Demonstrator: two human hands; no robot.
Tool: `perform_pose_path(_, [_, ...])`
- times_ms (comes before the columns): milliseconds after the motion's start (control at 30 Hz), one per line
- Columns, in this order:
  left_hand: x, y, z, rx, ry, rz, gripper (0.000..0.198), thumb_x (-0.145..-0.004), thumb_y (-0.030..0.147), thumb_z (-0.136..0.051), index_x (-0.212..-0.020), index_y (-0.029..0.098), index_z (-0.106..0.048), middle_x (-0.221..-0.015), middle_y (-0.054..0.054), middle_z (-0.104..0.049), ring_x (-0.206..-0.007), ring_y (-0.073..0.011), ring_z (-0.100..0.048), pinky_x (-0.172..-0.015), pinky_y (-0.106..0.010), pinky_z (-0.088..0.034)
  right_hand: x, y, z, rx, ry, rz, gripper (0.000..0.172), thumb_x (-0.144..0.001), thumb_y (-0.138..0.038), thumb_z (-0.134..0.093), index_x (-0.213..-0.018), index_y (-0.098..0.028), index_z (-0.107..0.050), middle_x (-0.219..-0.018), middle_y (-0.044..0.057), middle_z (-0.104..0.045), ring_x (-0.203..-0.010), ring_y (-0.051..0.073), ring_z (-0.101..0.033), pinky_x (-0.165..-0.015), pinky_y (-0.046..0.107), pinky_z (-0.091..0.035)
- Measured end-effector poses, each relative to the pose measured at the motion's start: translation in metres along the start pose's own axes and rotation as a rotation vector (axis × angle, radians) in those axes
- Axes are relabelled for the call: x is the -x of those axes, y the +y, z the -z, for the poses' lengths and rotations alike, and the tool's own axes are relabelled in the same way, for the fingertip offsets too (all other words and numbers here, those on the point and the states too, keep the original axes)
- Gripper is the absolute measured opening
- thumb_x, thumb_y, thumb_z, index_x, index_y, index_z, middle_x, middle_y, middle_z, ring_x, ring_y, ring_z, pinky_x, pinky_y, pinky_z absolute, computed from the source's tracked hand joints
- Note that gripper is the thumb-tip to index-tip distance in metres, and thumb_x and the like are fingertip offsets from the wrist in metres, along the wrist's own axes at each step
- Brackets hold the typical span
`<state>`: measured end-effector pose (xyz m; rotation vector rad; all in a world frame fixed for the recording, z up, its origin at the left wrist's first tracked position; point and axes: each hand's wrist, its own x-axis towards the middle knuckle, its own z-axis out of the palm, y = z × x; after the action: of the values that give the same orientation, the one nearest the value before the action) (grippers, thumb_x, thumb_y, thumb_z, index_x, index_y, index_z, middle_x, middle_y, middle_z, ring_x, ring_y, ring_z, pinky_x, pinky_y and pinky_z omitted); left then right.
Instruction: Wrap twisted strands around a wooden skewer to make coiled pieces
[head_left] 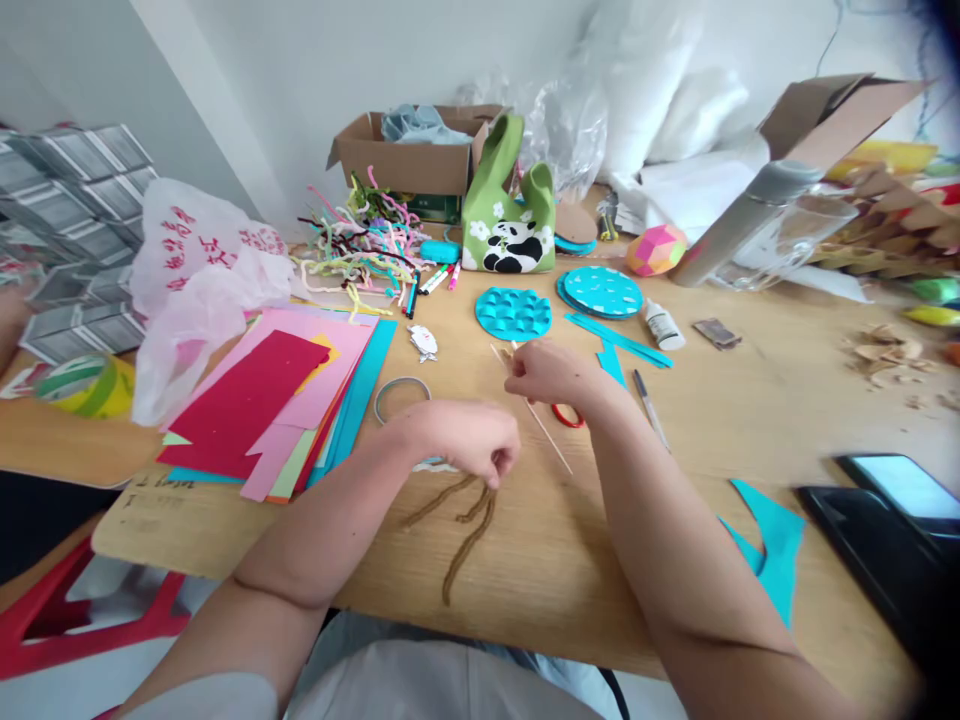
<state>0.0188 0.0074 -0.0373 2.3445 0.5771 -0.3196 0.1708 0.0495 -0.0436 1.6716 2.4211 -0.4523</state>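
Your left hand (480,440) pinches brown strands (466,551) that, if loosened, could slip off the table's (555,570) near edge; right hand's (549,371) hold unclear.

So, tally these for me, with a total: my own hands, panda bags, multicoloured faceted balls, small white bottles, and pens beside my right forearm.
Own hands: 2 (left hand, right hand)
Panda bag: 1
Faceted ball: 1
White bottle: 1
Pen: 1
Total: 6
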Motion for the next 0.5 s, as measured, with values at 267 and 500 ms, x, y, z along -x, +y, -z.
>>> perform_pose_path(267, [-0.018, -0.009, -0.027, 0.206, -0.391, 0.077, 0.011, -0.064, 0.008, -0.063, -0.063, 0.019, -0.066, -0.049, 0.001, -0.063, -0.042, -0.0159, -0.058, -0.045, -0.025, -0.041, 0.008, 0.007, 0.009, -0.135, 0.265, -0.09, 0.013, -0.067, -0.022, -0.052, -0.061, -0.017, -0.063, -0.057, 0.004, -0.064, -0.056, 0.015, -0.052, -0.047, 0.026, -0.029])
perform_pose_path(500, [-0.011, -0.006, -0.014, 0.138, -0.246, 0.09, 0.014, -0.066, 0.008, -0.057, -0.067, 0.019, -0.065, -0.053, 0.001, -0.063, -0.048, -0.0148, -0.058, -0.049, -0.024, -0.04, 0.01, 0.007, 0.012, -0.211, 0.269, -0.078, 0.011, -0.066, -0.02, -0.053, -0.061, -0.018, -0.063, -0.053, 0.002, -0.065, -0.058, 0.016, -0.057, -0.047, 0.024, -0.032])
